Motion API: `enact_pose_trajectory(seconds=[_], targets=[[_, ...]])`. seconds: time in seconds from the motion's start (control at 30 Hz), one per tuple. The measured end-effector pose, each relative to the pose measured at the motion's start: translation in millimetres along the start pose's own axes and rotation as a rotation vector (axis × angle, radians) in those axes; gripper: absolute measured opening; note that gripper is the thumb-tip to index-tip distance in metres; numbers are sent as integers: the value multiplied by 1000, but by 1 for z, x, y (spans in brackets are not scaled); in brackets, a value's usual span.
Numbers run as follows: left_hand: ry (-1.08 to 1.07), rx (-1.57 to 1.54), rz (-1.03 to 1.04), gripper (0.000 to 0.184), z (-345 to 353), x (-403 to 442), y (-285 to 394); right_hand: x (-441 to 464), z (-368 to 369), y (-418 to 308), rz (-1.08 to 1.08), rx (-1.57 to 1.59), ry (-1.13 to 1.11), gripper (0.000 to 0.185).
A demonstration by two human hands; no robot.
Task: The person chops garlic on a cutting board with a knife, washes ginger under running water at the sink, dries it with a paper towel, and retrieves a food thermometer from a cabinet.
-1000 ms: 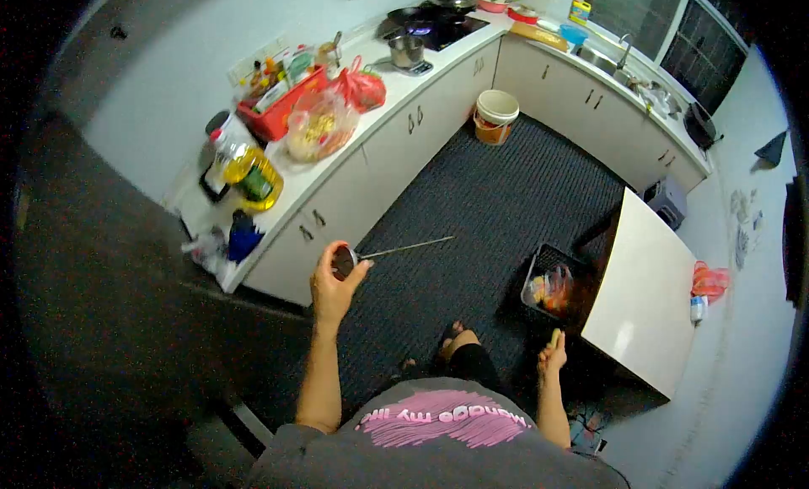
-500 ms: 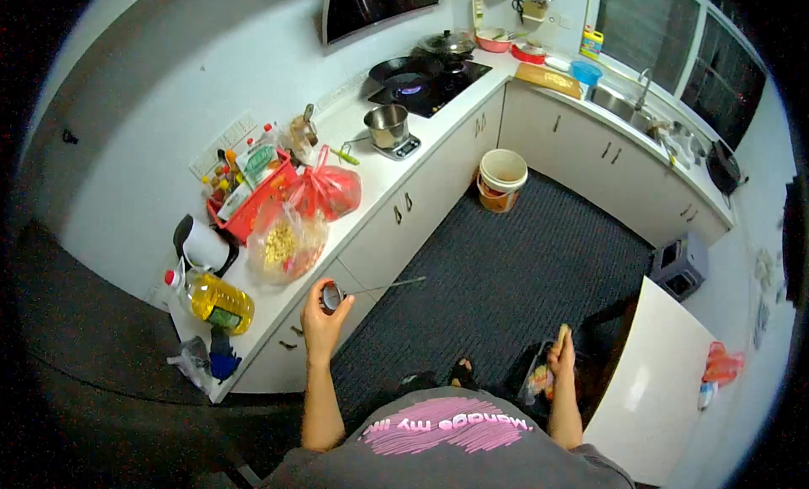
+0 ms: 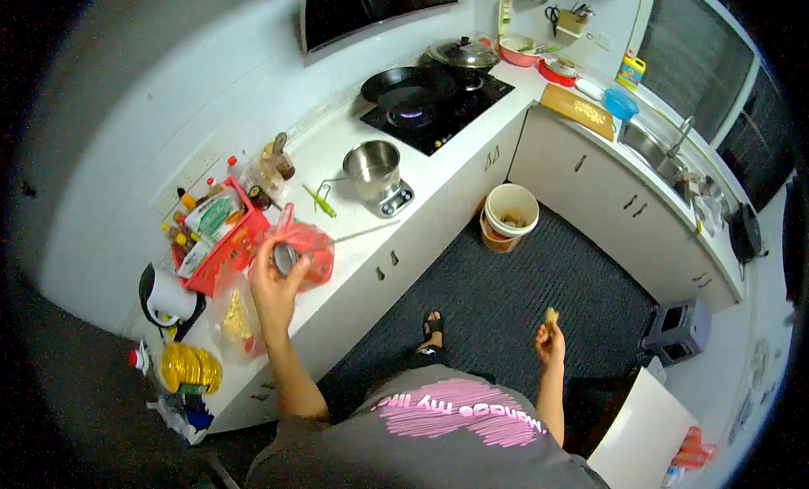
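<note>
My left hand (image 3: 276, 288) is closed round a round dark-and-silver object with a long thin metal rod (image 3: 358, 234) pointing right. It is held in front of a red plastic bag (image 3: 313, 257) at the counter's edge. Over the floor at the right, my right hand (image 3: 551, 346) grips a small pale yellowish piece (image 3: 550, 317), too small to name. A steel pot (image 3: 372, 167) sits on a small scale (image 3: 396, 199), with a green item (image 3: 320, 202) to its left. A black pan (image 3: 404, 88) rests on the stove, where a blue flame shows.
On the left counter (image 3: 316, 160) are a red basket (image 3: 221, 257) of bottles, a kettle (image 3: 166, 297), a clear bag (image 3: 236, 316) and an oil bottle (image 3: 190, 368). A white bucket (image 3: 509, 217) stands on the floor. A white table (image 3: 640, 434) is at lower right.
The view has shifted forward, toward the stove. My left hand, with the rod, has moved from over the floor and cabinets to the counter's edge. The right hand still holds the pale piece.
</note>
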State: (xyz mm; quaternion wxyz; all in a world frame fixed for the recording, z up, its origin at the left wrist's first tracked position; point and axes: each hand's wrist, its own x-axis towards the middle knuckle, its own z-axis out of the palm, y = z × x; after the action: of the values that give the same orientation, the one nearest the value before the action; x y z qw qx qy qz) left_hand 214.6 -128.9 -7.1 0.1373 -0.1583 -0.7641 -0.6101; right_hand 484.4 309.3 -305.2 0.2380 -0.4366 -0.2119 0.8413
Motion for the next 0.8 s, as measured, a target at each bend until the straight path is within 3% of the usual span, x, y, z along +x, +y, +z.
enact_pose_trajectory(seconds=[0.1,0.23,0.37,0.43,0.5,0.57,0.63,0.73,0.8], targets=[[39,-104,77,42,44,100,-5,35,-20,-25,-41,64,138,19],[61,182,196,44,102,235,-5,58,-16,-83,-117,56,128,18],[27,424,248,52,172,348,-9,95,-10,-104,-221,211,337,16],[5,545,366,51,216,388,-16,116,-14,-103,-212,125,256,16],[-14,635,452,51,263,427,-23,145,1,-110,-204,133,320,16],[-37,708,499,50,309,464,-36,166,27,-132,-57,36,322,15],[-87,804,482,49,355,506,-54,218,31,-153,-24,24,236,13],[-195,991,400,47,420,571,-72,299,72,-208,-52,53,337,12],[-279,1101,316,44,462,608,-87,345,89,-257,-34,1,158,12]])
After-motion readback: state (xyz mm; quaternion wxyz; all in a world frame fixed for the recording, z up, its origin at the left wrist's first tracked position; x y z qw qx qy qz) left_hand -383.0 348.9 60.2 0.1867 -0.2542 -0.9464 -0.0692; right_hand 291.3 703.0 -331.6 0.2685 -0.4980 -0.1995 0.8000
